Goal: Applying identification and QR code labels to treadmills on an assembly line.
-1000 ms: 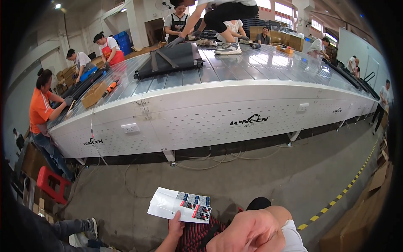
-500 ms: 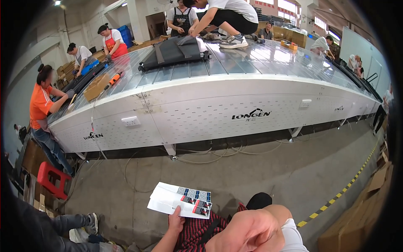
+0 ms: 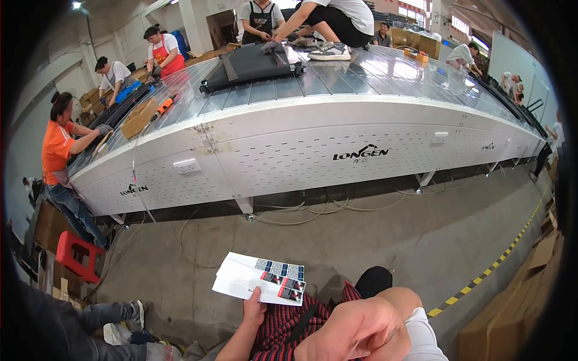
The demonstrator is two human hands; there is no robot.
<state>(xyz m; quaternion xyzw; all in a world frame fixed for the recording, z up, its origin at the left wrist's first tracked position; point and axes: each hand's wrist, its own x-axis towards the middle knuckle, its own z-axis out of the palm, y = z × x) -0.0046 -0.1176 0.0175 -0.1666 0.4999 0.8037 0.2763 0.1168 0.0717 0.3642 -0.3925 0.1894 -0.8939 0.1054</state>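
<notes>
White printed sheets (image 3: 257,278) show in the head view, held out over the floor (image 3: 289,240) at the lower middle, with blocks of blue, grey and red labels along their right side. The left hand (image 3: 254,311) has them by the near edge, its fingers (image 3: 262,307) pinching the paper with the thumb on top. The right hand (image 3: 355,328) looms close to the lens; whether its fingers grip anything cannot be told. Red-and-black striped cloth (image 3: 274,332) shows between the two hands. Farther off stands a long, white-sided tabletop (image 3: 361,72) of metal slats. On it a co-worker (image 3: 355,18) crouches, a gloved hand on a flat black unit (image 3: 253,67); left of that, a cardboard box (image 3: 138,118) and an orange power tool (image 3: 162,107) lie side by side. A red stool (image 3: 78,257) stands at the left, and yellow-and-black tape (image 3: 477,280) runs along the floor at the right.
</notes>
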